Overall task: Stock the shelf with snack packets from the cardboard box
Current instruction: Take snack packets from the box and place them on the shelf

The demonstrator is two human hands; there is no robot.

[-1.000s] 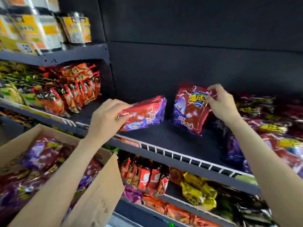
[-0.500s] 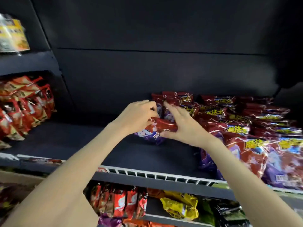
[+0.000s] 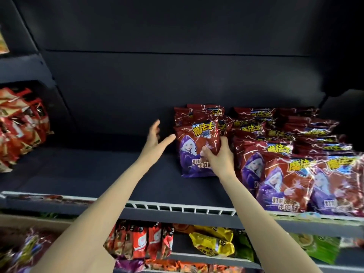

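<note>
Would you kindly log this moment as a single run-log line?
step: placing packet | right hand: gripping upright red-purple snack packet on shelf | left hand: open, empty, beside packet | row at right: stocked

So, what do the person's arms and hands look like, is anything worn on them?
Both forearms are bare as far as the picture shows, with no sleeves in view. The left hand and the right hand wear no gloves, and no rings, watch or bracelets are visible.

Dim, glossy glare, warped edges
</note>
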